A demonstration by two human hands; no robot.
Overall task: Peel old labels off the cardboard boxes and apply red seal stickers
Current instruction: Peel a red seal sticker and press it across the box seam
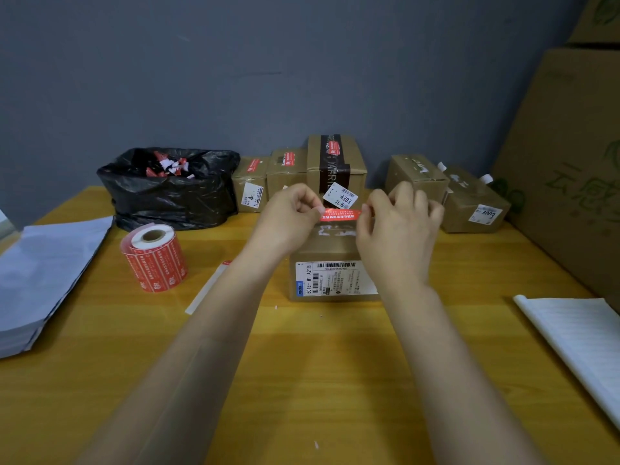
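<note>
Red seal sticker (340, 216) stretches above the central cardboard box (330, 260), pinched at nine o'clock by the left hand (288, 213) and three o'clock by the right hand (399, 219).

Dim, even indoor light; soft shadows on the table (335, 364); slight overall blur; wide-angle bending at edges
</note>
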